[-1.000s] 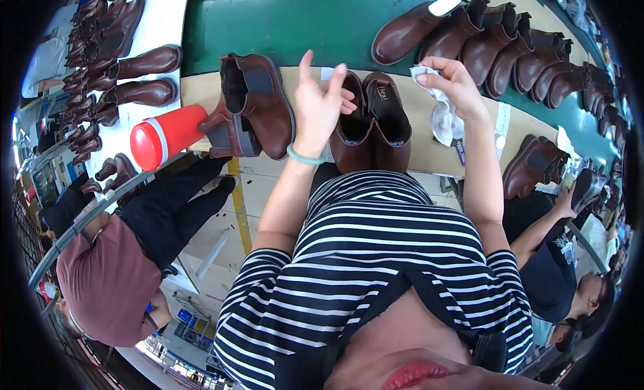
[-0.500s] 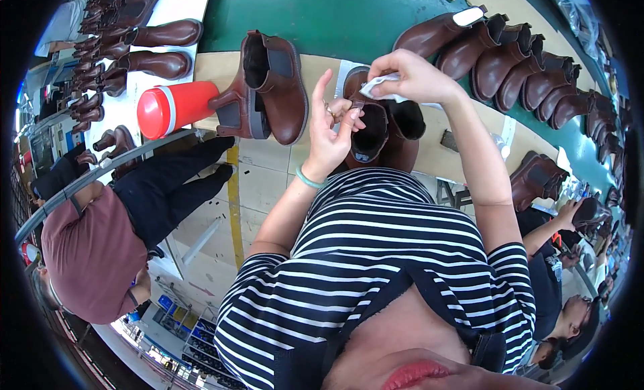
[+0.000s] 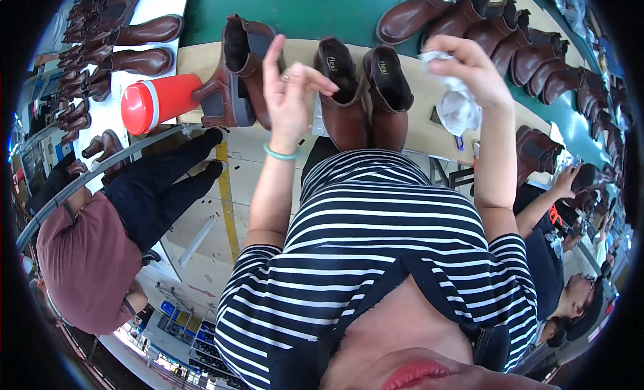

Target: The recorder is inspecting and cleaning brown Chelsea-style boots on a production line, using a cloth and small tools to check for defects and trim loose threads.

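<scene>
A pair of brown leather ankle boots stands upright in front of me, toes toward my body: the left boot (image 3: pixel 343 118) and the right boot (image 3: pixel 389 125). Over the left side of that pair hovers my left hand (image 3: pixel 288 98). Its fingers are apart, one raised and another pointing toward the left boot's opening, and nothing shows in it. Off to the right, above the bench, my right hand (image 3: pixel 475 71) is closed on a crumpled white cloth (image 3: pixel 460 112), which hangs down from the fingers.
Left of my left hand are another brown boot pair (image 3: pixel 231 88), one lying on its side, and a red jug (image 3: pixel 161 103). Rows of boots (image 3: pixel 496 31) line the green table (image 3: pixel 288 14). A dark block (image 3: pixel 436 115) sits by the cloth. People (image 3: pixel 94 256) work on both sides.
My left hand has let go of the boot's top and moved left. My right hand, still gripping the cloth, has moved right, away from the boots. The boots now stand side by side, uncovered.
</scene>
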Demonstrator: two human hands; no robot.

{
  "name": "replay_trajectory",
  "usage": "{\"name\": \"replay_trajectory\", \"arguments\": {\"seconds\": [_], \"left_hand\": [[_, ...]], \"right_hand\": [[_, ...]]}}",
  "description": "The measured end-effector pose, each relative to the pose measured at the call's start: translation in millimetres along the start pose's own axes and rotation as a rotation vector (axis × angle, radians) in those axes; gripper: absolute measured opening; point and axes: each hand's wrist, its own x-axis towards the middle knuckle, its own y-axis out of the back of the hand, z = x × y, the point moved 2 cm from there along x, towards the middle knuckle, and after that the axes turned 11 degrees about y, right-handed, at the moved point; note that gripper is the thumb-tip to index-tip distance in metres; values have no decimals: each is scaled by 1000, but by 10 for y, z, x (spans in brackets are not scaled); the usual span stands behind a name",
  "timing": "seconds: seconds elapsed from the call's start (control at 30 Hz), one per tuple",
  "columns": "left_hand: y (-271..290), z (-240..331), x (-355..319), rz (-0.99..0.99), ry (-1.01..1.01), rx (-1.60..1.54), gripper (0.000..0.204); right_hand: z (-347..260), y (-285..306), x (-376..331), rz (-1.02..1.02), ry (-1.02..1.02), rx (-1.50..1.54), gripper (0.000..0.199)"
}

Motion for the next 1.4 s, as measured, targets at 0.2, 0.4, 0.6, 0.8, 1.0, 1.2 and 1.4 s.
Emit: {"name": "replay_trajectory", "arguments": {"seconds": [0.2,0.4,0.6,0.8,1.0,1.2,1.4], "left_hand": [[453,-306,-113,135,177,8,40],[707,-1250,-899,416,683,262,48],[371,-1447,-1018,427,887,28,57],[438,-1548,-972,378,930,-39,61],[437,-1432,-947,365,933,29,63],[591,-1376,-858,331,802,-60,59],[465,-1301,-887,347,728,-124,51]], "right_hand": [[969,253,-961,361,-283,388,26],[2009,-234,-1515,414,-479,655,42],[2340,-332,-1357,475,-424,879,29],[2018,-528,-1248,432,-344,869,26],[1912,-595,-1229,343,-268,873,22],[1973,-616,-1276,282,-250,836,20],[2053,-661,-1272,250,-269,805,18]]}}
